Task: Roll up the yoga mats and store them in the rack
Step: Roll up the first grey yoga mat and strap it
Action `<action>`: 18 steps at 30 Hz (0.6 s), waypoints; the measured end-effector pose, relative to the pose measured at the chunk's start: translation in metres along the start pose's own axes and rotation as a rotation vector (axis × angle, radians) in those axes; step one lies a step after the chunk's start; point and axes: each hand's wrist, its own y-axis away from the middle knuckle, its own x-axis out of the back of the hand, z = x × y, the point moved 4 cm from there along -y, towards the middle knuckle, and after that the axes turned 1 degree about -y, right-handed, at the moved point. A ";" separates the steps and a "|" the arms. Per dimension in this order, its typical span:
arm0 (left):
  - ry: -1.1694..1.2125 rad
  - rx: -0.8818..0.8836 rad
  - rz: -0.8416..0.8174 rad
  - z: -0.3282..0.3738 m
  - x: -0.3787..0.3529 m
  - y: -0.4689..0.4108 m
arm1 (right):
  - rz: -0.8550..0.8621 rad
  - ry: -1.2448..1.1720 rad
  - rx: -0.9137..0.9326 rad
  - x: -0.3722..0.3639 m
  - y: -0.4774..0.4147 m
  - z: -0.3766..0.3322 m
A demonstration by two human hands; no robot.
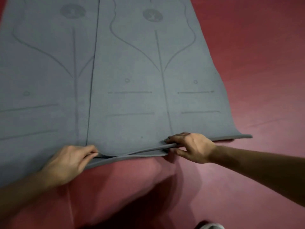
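Start with what can't be seen: no rack anywhere, and both forearms run off the bottom and right edges of the view. Down at the very bottom edge there's a pale rounded shape (209,226), cut off, impossible to say what it is.

On the dark red floor (257,76) lie two mats side by side, long edges touching. The right-hand flat grey yoga mat (145,103) is the one being handled; the second grey yoga mat (41,83) beside it runs out of view on the left. The far ends of both are cut off at the top.

Both mats are printed with faint darker lines: a centre stripe, curved leaf-like outlines, short horizontal bars, small rings and a round emblem, too blurred to read.

Now the near edge of the right-hand mat. The left hand (69,162) pinches its near left corner between thumb and curled fingers. The right hand (191,147) grips the edge further right, fingers curled over the top, thumb underneath. Between the hands the edge is lifted off the floor, and a second grey layer shows below it. Whether that's a fold or another mat, I can't tell. The near right corner lies flat on the floor.
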 end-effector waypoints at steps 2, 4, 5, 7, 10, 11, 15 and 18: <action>-0.116 -0.014 0.023 0.010 0.005 0.002 | 0.056 -0.009 -0.021 -0.007 0.022 0.022; -0.234 -0.033 0.019 0.024 0.006 -0.005 | 0.058 -0.035 -0.011 -0.021 0.036 0.038; -0.247 -0.038 -0.008 0.029 0.006 -0.011 | 0.056 -0.053 -0.001 -0.028 0.038 0.044; -0.196 -0.050 -0.142 0.034 0.004 -0.026 | 0.084 -0.058 0.006 -0.034 0.036 0.049; -0.110 -0.081 -0.320 0.041 -0.002 -0.047 | 0.124 -0.038 0.037 -0.028 0.032 0.050; -0.093 -0.093 -0.317 0.048 -0.004 -0.053 | 0.141 -0.025 0.044 -0.026 0.034 0.052; -0.078 -0.039 -0.266 0.070 -0.021 -0.071 | 0.350 0.014 -0.046 -0.029 0.051 0.069; 0.024 0.007 -0.226 0.070 -0.043 -0.054 | 0.507 0.042 -0.072 -0.042 0.063 0.085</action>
